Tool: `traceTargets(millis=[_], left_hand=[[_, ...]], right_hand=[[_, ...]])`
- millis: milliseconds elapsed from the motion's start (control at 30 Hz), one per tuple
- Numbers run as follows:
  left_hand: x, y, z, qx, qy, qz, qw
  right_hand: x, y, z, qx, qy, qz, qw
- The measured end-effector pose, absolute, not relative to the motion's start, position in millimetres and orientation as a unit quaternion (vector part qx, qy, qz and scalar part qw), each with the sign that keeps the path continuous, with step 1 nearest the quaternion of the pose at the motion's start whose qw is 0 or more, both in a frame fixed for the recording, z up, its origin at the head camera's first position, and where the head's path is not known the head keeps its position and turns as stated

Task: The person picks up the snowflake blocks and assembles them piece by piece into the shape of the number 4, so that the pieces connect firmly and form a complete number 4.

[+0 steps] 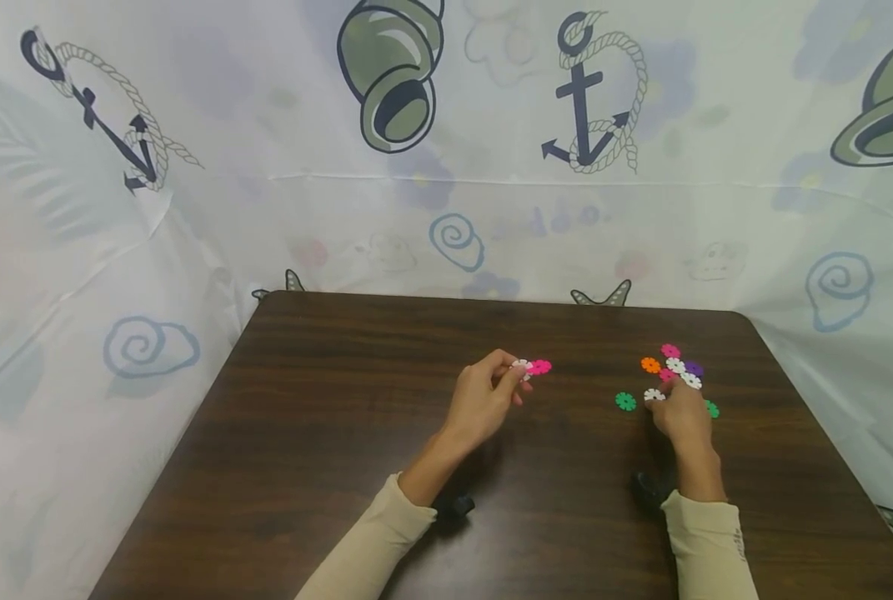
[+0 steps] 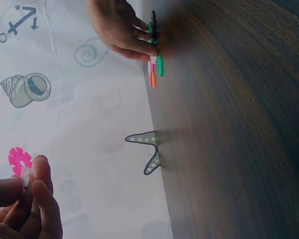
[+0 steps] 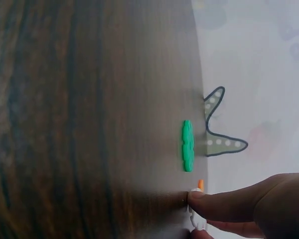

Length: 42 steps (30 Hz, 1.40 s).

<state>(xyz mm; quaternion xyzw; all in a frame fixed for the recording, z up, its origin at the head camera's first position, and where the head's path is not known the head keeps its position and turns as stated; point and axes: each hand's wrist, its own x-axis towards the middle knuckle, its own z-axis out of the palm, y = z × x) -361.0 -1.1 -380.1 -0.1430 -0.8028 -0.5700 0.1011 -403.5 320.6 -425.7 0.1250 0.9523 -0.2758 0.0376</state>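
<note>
My left hand (image 1: 484, 400) is raised above the table's middle, pinching a white flower-shaped disc (image 1: 522, 367) that is joined to a pink one (image 1: 540, 367). In the left wrist view the pink disc (image 2: 20, 160) stands up beyond the thumb and fingers. At the right, my right hand (image 1: 684, 417) reaches down to the tabletop, thumb and finger on a white disc (image 1: 654, 395). The right wrist view shows that white disc (image 3: 197, 219) pinched at its edge. A green disc (image 1: 625, 402) lies just left of this hand.
Beyond the right hand lie an orange disc (image 1: 650, 365), a pink disc (image 1: 669, 351), a purple disc (image 1: 694, 367) and white discs (image 1: 674, 365). Another green disc (image 1: 712, 408) is right of the hand. A patterned cloth (image 1: 521, 233) hangs behind the dark wooden table (image 1: 326, 400).
</note>
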Motion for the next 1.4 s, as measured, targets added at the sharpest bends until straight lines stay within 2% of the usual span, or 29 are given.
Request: traceTargets(millis=[300, 600, 933, 1133, 1400], left_hand=[[-361.9, -3.3, -380.2, -0.138, -0.796, -0.582, 0.093], [-361.8, -5.0, -379.7, -0.139, -0.793, -0.585, 0.100], [-362.7, -6.4, -379.4, -0.124, -0.746, -0.651, 0.066], [-363.3, -6.7, -378.5, -0.122, -0.742, -0.656, 0.063], [-364.1, -7.2, -379.2, -0.120, -0.727, -0.675, 0.047]], right_hand=[[-403.7, 315.9, -421.2, 0.121, 0.949, -0.289, 0.047], [-398.7, 307.3, -405.9, 0.070, 0.948, -0.310, 0.012], [-386.1, 286.8, -370.9, 0.025, 0.944, -0.326, -0.048], [-372.7, 271.1, -350.0, 0.015, 0.932, -0.349, -0.095], [-359.4, 256.8, -332.4, 0.000, 0.925, -0.368, -0.090]])
